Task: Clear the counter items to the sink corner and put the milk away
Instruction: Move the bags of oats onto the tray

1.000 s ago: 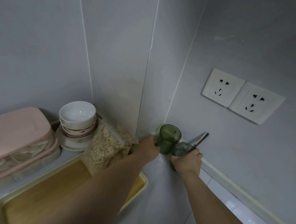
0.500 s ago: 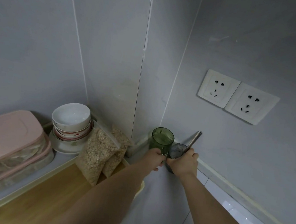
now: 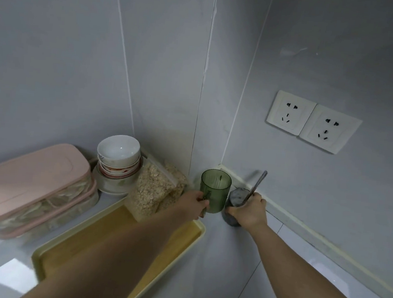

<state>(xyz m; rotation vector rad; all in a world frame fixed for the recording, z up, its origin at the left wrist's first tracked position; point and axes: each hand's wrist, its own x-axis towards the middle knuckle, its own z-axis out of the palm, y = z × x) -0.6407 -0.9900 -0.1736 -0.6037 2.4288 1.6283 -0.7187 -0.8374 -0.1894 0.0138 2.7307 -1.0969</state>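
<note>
A green ribbed glass (image 3: 215, 187) stands upright in the counter's wall corner. My left hand (image 3: 193, 205) grips its left side near the base. Right beside it stands a clear glass (image 3: 234, 202) with grey residue and a metal spoon (image 3: 257, 185) leaning out of it. My right hand (image 3: 249, 211) wraps round that glass from the front, thumb by the spoon's stem. The two glasses stand almost touching. No milk carton is in view.
Two bags of oats (image 3: 154, 190) lean on the wall left of the green glass. Stacked bowls (image 3: 118, 157) and pink-lidded boxes (image 3: 26, 186) stand further left. A yellow-rimmed wooden tray (image 3: 196, 233) lies under my left arm. Two wall sockets (image 3: 312, 122) sit above right.
Both hands have drawn back slightly from the corner while keeping hold of the glasses. The green glass now stands closer to the clear glass.
</note>
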